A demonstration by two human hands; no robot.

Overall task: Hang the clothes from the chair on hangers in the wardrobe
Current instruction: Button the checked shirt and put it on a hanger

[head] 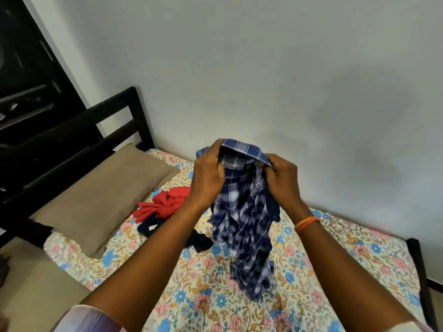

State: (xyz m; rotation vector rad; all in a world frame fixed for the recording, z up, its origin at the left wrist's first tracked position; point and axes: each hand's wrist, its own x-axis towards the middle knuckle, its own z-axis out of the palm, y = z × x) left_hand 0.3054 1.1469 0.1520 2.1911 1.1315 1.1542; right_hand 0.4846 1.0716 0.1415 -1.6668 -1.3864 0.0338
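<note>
Left hand (208,174) and right hand (282,179) each pinching collar of blue plaid shirt (242,219) (lower part blurred), held above floral bedsheet (335,259); red garment (165,203) beside pillow (100,195).

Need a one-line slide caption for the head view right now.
Both hands, left and right, hold a blue plaid shirt by its collar above the floral bed.

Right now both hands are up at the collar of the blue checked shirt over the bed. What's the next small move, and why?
Probably spread the collar open. The left hand and right hand both grip the blue checked shirt at its collar, but its body hangs bunched and twisted above the bed, and no hanger is clearly in view.
</note>
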